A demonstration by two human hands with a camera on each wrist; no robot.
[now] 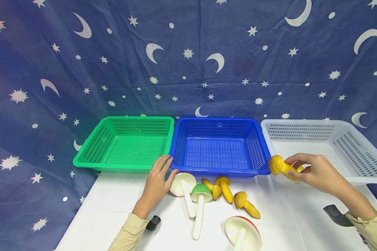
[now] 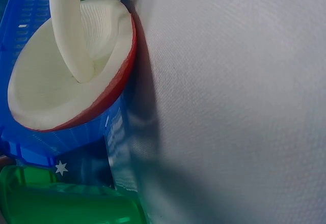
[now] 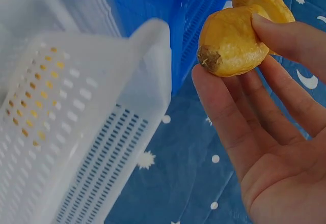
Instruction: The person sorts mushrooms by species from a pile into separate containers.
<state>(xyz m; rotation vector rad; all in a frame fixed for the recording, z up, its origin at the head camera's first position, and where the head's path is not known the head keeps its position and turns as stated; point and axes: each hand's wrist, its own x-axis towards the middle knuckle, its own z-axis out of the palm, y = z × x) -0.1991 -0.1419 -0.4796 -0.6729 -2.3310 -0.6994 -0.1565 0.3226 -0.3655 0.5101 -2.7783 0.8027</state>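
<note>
My right hand (image 1: 317,172) pinches a yellow toy mushroom (image 1: 275,164) between thumb and fingers, above the near rim of the white basket (image 1: 301,146). In the right wrist view, the brownish stem end of this mushroom (image 3: 232,38) faces the camera. My left hand (image 1: 157,181) holds nothing; its fingers reach toward the corner between the green basket (image 1: 122,166) and the blue basket (image 1: 220,170). Right beside it lies a red-capped mushroom (image 1: 176,184), its underside (image 2: 30,91) turned up in the left wrist view. Whether the fingertips touch a rim, I cannot tell.
A green-capped mushroom (image 1: 201,190) and several yellow mushrooms (image 1: 242,200) lie before the blue basket. Another red-capped mushroom (image 1: 251,233) is at the near edge of view. Yellow shows through the white basket's slotted wall (image 3: 76,102). A starry cloth (image 1: 188,69) hangs behind.
</note>
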